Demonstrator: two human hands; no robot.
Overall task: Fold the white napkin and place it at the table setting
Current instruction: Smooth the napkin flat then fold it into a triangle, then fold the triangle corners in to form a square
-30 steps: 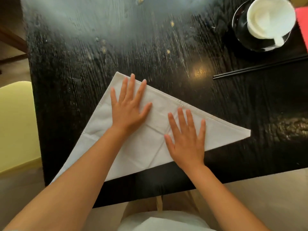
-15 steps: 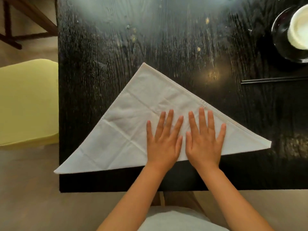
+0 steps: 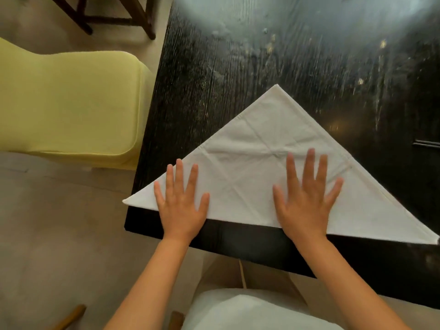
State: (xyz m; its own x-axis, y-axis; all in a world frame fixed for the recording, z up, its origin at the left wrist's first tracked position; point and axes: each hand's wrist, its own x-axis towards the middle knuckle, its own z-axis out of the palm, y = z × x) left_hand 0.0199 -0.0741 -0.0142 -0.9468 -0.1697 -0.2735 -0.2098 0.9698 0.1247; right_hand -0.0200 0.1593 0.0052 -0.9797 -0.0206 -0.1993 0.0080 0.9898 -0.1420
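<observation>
The white napkin (image 3: 266, 148) lies flat on the black table (image 3: 238, 55), folded into a triangle with its long fold along the near edge and its apex pointing away. My left hand (image 3: 182, 201) presses flat on the napkin's left part, fingers spread. My right hand (image 3: 306, 198) presses flat on the right part, fingers spread too. The napkin's left tip pokes slightly past the table's left edge. Neither hand grips the cloth.
A yellow cushioned chair (image 3: 66, 106) stands left of the table. Dark chopsticks (image 3: 427, 144) show at the right edge of the frame. Wooden chair legs (image 3: 112, 17) stand at the back left. My lap in white cloth (image 3: 250, 310) is below the table's near edge.
My hands, side by side half a second ago, have slid apart along the napkin's lower edge, left going left, right going right. The view has shifted left, so the cup and saucer are out of frame.
</observation>
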